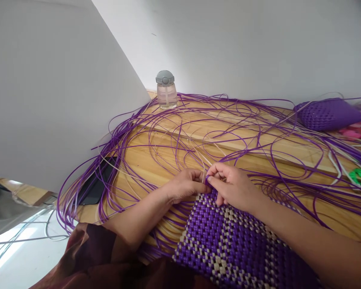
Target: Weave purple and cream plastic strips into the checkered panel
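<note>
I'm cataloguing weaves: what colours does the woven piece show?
The woven piece is purple with cream accents; the head view shows it best.

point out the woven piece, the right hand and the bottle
Woven piece [240, 245], head view, middle of its weave
Right hand [233, 188], head view, back of the hand
Bottle [167, 92], head view, clear body

Left grip [188, 186] and right grip [231, 185] hold purple weaving [243, 237] at its corner.

left sleeve [92, 245]: dark maroon, loose, creased | forearms [146, 210]: bare | hands [185, 186]: bare, ungloved
</note>
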A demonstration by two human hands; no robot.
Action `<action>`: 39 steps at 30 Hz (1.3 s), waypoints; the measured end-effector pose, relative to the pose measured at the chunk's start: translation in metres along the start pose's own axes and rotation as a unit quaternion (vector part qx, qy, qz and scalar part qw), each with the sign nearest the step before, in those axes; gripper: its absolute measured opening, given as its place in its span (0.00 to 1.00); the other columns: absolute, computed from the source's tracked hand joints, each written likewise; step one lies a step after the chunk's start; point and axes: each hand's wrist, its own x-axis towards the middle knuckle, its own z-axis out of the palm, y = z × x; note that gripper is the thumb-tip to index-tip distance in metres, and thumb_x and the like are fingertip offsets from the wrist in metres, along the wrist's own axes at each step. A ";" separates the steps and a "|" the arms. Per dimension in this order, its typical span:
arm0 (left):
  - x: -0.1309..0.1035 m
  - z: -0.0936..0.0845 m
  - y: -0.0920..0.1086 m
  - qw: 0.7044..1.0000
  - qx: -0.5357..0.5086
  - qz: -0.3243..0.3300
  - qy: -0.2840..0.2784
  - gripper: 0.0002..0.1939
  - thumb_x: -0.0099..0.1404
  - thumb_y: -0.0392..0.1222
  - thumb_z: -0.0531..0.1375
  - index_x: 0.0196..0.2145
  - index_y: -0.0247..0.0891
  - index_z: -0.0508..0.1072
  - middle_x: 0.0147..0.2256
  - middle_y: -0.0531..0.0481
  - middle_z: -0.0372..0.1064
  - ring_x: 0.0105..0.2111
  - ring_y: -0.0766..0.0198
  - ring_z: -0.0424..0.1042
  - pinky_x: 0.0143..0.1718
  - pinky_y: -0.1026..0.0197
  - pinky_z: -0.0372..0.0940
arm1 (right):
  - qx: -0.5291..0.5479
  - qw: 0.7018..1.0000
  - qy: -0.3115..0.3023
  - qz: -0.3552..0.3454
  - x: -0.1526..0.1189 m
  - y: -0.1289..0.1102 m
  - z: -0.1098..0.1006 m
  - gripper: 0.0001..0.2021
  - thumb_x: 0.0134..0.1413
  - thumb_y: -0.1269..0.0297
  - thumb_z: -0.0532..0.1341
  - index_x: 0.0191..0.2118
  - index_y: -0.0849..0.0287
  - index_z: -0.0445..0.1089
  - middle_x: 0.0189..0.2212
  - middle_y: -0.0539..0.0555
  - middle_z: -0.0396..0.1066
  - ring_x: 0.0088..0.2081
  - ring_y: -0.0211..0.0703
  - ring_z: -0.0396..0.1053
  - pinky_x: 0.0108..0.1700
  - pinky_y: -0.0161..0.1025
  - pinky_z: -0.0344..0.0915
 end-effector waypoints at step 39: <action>0.004 -0.003 0.000 0.997 -0.067 -0.028 0.013 0.22 0.34 0.38 0.76 0.22 0.32 0.68 0.20 0.55 0.67 0.21 0.73 0.64 0.27 0.66 0.56 | -0.320 0.914 -0.050 -0.243 0.031 -0.005 -0.044 0.08 0.59 0.69 0.57 0.33 0.57 0.74 0.28 0.49 0.72 0.30 0.37 0.66 0.34 0.37 0.56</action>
